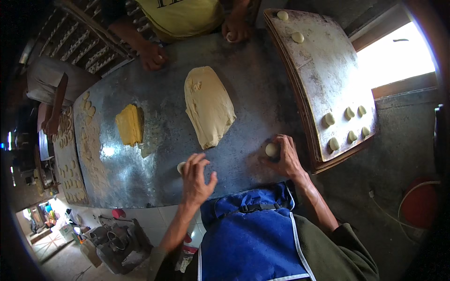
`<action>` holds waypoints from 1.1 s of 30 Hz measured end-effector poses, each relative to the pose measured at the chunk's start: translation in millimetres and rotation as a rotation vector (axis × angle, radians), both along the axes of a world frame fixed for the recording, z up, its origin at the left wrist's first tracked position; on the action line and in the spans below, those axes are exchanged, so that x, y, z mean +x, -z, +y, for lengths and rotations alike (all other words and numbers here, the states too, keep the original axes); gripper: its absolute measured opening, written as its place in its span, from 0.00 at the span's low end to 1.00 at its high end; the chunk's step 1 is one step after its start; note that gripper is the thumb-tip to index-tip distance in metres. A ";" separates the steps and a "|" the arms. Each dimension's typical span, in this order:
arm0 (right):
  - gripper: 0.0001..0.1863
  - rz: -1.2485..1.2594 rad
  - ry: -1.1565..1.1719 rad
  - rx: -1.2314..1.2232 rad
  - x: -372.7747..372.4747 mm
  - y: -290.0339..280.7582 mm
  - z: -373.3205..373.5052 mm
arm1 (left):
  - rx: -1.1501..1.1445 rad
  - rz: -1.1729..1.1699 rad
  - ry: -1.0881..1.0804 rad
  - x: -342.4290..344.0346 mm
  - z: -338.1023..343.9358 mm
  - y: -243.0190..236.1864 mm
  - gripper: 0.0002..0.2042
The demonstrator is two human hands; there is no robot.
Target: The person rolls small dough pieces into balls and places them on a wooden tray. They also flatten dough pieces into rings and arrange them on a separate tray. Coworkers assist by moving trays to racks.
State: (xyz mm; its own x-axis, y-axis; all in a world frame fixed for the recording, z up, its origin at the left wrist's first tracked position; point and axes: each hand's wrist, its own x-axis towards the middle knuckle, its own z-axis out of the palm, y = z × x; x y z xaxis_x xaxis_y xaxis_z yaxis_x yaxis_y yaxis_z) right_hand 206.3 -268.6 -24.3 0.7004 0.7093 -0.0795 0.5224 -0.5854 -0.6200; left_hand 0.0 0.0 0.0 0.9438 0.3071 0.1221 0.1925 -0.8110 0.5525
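My left hand [194, 180] curves its fingers over a small pale dough round [181, 167] on the dark metal work surface [164, 89]. My right hand [286, 161] has thumb and fingers round another small dough round [271, 150]. Between and beyond my hands lies a large, smooth mass of cream-coloured dough [208, 105]. Left of it sits a folded block of yellow dough or fat [129, 124], with a greasy smear beside it.
A stack of worn trays [318, 70] at right carries several dough rounds. Across the table, a person's hands [150, 56] work in a yellow shirt; another person [56, 98] stands left beside trays of rounds [70, 182]. A grey machine [117, 243] stands below left.
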 end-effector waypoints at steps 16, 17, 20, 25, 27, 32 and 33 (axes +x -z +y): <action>0.30 -0.180 -0.095 -0.056 -19.8 7.2 16.0 | 0.087 0.077 -0.260 -35.4 33.4 7.7 0.21; 0.29 -0.161 -0.090 -0.091 -17.1 8.2 16.0 | -0.009 0.114 -0.183 -37.2 45.5 10.6 0.19; 0.27 0.281 0.025 0.074 -7.9 -7.2 15.9 | -0.163 0.342 -0.006 -31.4 68.2 3.9 0.11; 0.30 1.123 0.045 0.431 -16.4 -47.7 37.9 | -0.608 0.047 0.058 -3.3 -3.8 -44.7 0.23; 0.29 1.146 -0.001 0.392 -19.7 -51.0 39.8 | -0.588 -0.031 0.207 17.3 -25.7 -52.9 0.26; 0.28 1.252 -0.161 0.524 -26.3 -3.8 36.8 | -0.664 0.004 0.095 15.8 -50.9 -25.8 0.11; 0.25 1.349 -0.034 0.616 -28.9 5.4 32.5 | -0.806 0.034 0.160 5.3 -47.2 -19.5 0.11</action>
State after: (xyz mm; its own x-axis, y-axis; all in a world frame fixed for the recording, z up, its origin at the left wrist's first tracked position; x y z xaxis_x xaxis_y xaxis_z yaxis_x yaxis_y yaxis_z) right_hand 177.5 -236.1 -29.7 0.3269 0.8862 -0.3285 -0.6278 -0.0562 -0.7763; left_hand 5.3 -47.2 19.5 0.9829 0.1491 -0.1082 0.1355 -0.1866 0.9730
